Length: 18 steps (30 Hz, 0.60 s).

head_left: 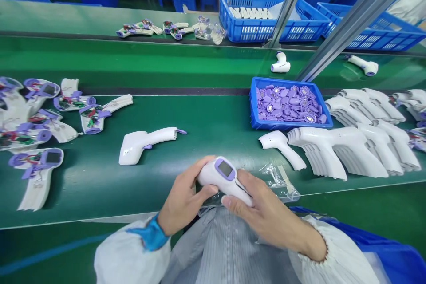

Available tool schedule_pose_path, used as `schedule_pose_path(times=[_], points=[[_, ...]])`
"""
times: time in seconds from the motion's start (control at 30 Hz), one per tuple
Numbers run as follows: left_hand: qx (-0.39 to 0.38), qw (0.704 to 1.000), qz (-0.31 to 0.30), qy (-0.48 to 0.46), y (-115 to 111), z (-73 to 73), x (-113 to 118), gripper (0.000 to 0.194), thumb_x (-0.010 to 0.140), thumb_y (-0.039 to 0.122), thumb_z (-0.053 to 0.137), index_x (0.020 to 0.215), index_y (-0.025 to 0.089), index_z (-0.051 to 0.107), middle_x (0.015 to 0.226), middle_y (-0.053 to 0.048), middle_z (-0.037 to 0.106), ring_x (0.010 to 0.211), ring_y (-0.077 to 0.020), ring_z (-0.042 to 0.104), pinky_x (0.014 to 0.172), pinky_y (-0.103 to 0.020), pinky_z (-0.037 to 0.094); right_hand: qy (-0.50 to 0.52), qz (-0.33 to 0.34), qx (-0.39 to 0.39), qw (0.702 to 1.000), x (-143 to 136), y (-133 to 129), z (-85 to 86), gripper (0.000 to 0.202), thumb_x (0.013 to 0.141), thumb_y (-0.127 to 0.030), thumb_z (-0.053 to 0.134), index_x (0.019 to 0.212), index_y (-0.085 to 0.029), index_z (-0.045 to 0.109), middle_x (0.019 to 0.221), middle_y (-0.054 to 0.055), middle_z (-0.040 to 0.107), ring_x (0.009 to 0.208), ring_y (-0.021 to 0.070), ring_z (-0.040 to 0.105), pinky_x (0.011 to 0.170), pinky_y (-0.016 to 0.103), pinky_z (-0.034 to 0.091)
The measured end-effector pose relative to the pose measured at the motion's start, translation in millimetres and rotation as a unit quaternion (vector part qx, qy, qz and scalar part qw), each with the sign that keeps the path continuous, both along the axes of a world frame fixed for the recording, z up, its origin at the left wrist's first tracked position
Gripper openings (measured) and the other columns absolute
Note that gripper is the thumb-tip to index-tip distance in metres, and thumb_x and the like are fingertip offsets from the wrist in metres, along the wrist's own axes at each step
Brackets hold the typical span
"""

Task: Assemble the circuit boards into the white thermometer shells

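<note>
Nearby, a blue tray [289,126] and white shells [339,151]; both hands [182,196] [268,213] around a white handheld device [225,182]

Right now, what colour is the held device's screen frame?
The screen frame is purple, head view.

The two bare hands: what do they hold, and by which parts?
A white plastic handheld device with a purple-framed screen: left hand on its head, right hand on its handle.
</note>
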<state>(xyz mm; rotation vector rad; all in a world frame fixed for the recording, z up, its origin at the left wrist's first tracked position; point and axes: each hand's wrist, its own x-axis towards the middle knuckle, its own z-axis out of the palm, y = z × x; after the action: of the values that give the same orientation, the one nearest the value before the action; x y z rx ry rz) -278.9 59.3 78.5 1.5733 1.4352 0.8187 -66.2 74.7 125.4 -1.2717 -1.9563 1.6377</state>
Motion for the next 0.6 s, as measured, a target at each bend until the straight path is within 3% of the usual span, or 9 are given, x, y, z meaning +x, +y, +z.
schedule_pose_path(times=[0.1, 0.17, 0.2, 0.23, 0.3, 0.37, 0.43, 0.53, 0.6], points=[[-0.075, 0.996, -0.04, 0.008, 10, 18.1, 0, 0.035, 0.085, 0.05, 0.065, 0.105, 0.022, 0.063, 0.089, 0.0, 0.07, 0.074, -0.0166, 0.062, 0.065, -0.026, 0.046, 0.039, 0.0, 0.047, 0.998, -1, 9, -6.3, 0.029, 0.097, -0.042, 0.051, 0.119, -0.023, 0.057, 0.104, 0.004, 0.061, 0.089, 0.0167, 0.056, 0.078, 0.032, 0.047], [-0.07, 0.996, -0.014, 0.045, 18, 28.5, 5, 0.033, 0.08, 0.05, 0.07, 0.092, 0.022, 0.06, 0.082, 0.002, 0.067, 0.069, -0.0147, 0.058, 0.061, -0.025, 0.042, 0.067, -0.089, 0.108, 0.988, -14, 18, -8.8, 0.029, 0.099, -0.043, 0.048, 0.116, -0.022, 0.057, 0.103, 0.004, 0.061, 0.089, 0.0155, 0.057, 0.077, 0.029, 0.047], [-0.057, 0.997, -0.003, 0.051, 21, 32.2, 9, 0.033, 0.079, 0.049, 0.071, 0.089, 0.021, 0.057, 0.082, 0.002, 0.066, 0.069, -0.0147, 0.058, 0.061, -0.025, 0.041, 0.068, -0.14, 0.144, 0.977, -24, 23, -9.1, 0.027, 0.099, -0.044, 0.047, 0.105, -0.021, 0.06, 0.094, 0.003, 0.06, 0.083, 0.014, 0.056, 0.073, 0.028, 0.045], [-0.046, 0.998, -0.003, 0.048, 24, 34.6, 14, 0.032, 0.078, 0.046, 0.071, 0.088, 0.021, 0.055, 0.083, 0.002, 0.066, 0.07, -0.015, 0.058, 0.06, -0.025, 0.041, 0.058, -0.185, 0.182, 0.964, -35, 27, -9.0, 0.03, 0.1, -0.044, 0.046, 0.088, -0.02, 0.059, 0.082, 0.001, 0.057, 0.074, 0.0121, 0.053, 0.067, 0.026, 0.042], [-0.039, 0.997, -0.047, 0.043, 27, 36.1, 21, 0.023, 0.08, 0.037, 0.067, 0.093, 0.021, 0.056, 0.083, 0.001, 0.068, 0.069, -0.0156, 0.06, 0.059, -0.025, 0.041, 0.018, -0.233, 0.266, 0.935, -55, 34, -8.5, 0.048, 0.1, -0.041, 0.046, 0.059, -0.018, 0.042, 0.062, -0.003, 0.042, 0.059, 0.0092, 0.041, 0.057, 0.026, 0.033], [-0.034, 0.991, -0.106, 0.076, 29, 34.1, 26, 0.02, 0.082, 0.028, 0.059, 0.101, 0.02, 0.059, 0.081, -0.002, 0.07, 0.066, -0.0177, 0.063, 0.056, -0.027, 0.039, -0.023, -0.239, 0.348, 0.906, -68, 39, -8.9, 0.054, 0.1, -0.035, 0.047, 0.052, -0.018, 0.031, 0.054, -0.004, 0.033, 0.053, 0.0081, 0.032, 0.054, 0.028, 0.025], [-0.011, 0.977, -0.133, 0.167, 29, 31.2, 30, 0.022, 0.083, 0.025, 0.053, 0.102, 0.017, 0.06, 0.083, -0.008, 0.072, 0.067, -0.0229, 0.065, 0.056, -0.031, 0.039, -0.041, -0.24, 0.418, 0.875, -75, 44, -10.4, 0.053, 0.099, -0.03, 0.048, 0.05, -0.017, 0.032, 0.052, -0.004, 0.033, 0.051, 0.0071, 0.029, 0.052, 0.03, 0.022], [0.036, 0.946, -0.111, 0.302, 31, 29.9, 35, 0.026, 0.084, 0.028, 0.051, 0.101, 0.011, 0.06, 0.085, -0.016, 0.072, 0.07, -0.0316, 0.067, 0.057, -0.037, 0.041, -0.008, -0.302, 0.447, 0.842, -75, 55, -12.0, 0.054, 0.098, -0.027, 0.049, 0.048, -0.017, 0.031, 0.049, -0.004, 0.031, 0.047, 0.0058, 0.026, 0.049, 0.03, 0.02], [0.054, 0.941, -0.084, 0.322, 35, 31.1, 37, 0.026, 0.085, 0.031, 0.05, 0.099, 0.011, 0.06, 0.083, -0.015, 0.072, 0.069, -0.032, 0.067, 0.057, -0.037, 0.041, 0.021, -0.343, 0.425, 0.838, -74, 60, -12.0, 0.057, 0.098, -0.029, 0.049, 0.045, -0.018, 0.031, 0.046, -0.005, 0.03, 0.045, 0.0057, 0.025, 0.048, 0.029, 0.02]])
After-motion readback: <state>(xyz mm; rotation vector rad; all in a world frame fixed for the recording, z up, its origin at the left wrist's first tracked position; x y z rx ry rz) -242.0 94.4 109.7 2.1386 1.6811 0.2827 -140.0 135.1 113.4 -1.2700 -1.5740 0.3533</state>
